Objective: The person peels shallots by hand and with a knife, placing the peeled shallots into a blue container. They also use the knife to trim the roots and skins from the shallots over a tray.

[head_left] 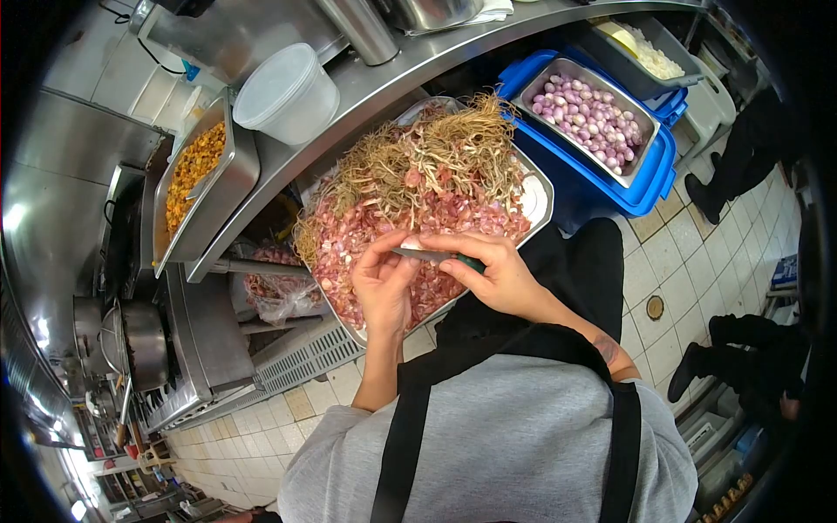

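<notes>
My left hand (384,277) pinches a small pale shallot (410,243) between its fingertips, mostly hidden by the fingers. In my right hand (495,272) is a small paring knife (425,254) with a dark green handle, its blade lying against the shallot. Both hands are close together above the near part of a large metal tray (542,196). Reddish shallot skins (349,235) fill that tray, and a heap of dry, stringy roots and stalks (418,157) covers its far side.
A metal pan of peeled purple shallots (588,118) rests on a blue-lidded bin (649,187) at right. A steel counter (366,91) curves behind the tray, bearing a white lidded tub (286,94) and a pan of orange diced food (196,170). Other people's dark-clothed legs (741,157) are at far right.
</notes>
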The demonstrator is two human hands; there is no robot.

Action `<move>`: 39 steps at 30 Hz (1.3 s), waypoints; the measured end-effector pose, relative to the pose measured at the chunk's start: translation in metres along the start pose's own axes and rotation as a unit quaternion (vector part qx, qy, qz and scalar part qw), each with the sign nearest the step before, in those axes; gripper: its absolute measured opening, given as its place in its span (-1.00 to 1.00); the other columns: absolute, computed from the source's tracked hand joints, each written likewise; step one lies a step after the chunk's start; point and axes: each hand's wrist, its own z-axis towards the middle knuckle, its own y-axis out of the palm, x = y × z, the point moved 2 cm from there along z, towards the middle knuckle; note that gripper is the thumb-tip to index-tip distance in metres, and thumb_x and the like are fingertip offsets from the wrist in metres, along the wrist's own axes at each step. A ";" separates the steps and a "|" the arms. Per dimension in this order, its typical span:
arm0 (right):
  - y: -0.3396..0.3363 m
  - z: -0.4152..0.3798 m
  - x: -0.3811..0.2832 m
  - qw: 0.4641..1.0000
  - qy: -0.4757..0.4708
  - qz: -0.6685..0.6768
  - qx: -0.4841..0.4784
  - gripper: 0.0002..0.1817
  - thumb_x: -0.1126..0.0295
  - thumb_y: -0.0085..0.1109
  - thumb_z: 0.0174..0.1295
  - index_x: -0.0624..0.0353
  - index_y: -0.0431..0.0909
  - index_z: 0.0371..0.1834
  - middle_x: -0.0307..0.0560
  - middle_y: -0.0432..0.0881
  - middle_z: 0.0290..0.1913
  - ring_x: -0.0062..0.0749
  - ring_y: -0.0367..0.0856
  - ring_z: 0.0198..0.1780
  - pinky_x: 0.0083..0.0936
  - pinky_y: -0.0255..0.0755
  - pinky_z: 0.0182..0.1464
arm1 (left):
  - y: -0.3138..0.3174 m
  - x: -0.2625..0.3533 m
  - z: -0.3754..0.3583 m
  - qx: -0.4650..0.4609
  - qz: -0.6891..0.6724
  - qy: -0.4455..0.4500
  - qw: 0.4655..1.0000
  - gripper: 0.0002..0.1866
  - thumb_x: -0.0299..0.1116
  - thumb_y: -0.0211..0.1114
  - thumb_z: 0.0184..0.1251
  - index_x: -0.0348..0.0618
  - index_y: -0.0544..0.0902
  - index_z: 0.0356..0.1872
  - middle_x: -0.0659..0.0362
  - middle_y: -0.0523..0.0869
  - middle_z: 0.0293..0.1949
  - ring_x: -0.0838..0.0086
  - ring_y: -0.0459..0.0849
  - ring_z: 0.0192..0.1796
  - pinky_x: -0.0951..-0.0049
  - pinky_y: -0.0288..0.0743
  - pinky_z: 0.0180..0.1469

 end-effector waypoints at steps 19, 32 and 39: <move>-0.005 -0.002 0.019 0.986 0.105 0.112 0.063 -0.70 0.49 0.09 0.23 0.21 0.53 0.04 -0.23 0.61 -0.33 -0.62 0.52 -0.36 -0.65 0.39 -0.30 | 0.005 0.002 -0.001 -0.034 -0.098 -0.057 0.993 -0.60 -0.73 0.25 0.06 -0.33 0.52 -0.01 -0.01 0.55 0.03 0.39 0.56 0.04 0.44 0.44 0.13; -0.004 -0.001 -0.001 0.998 0.010 -0.058 -0.022 -0.66 0.51 0.16 0.12 0.14 0.56 0.01 0.01 0.64 -0.26 -0.25 0.61 -0.29 -0.46 0.46 -0.22 | 0.004 -0.002 -0.010 -0.031 -0.004 0.000 1.000 -0.65 -0.77 0.22 0.03 -0.35 0.54 -0.09 0.06 0.51 0.02 0.41 0.53 0.04 0.44 0.43 0.10; -0.004 0.000 -0.009 1.000 0.008 0.018 -0.018 -0.69 0.53 0.16 0.12 0.22 0.57 -0.02 -0.03 0.66 -0.19 -0.30 0.64 -0.20 -0.51 0.46 -0.13 | 0.003 0.000 -0.007 -0.009 0.017 0.018 1.000 -0.67 -0.74 0.23 0.06 -0.35 0.53 -0.09 0.08 0.56 -0.04 0.46 0.57 -0.06 0.49 0.50 -0.03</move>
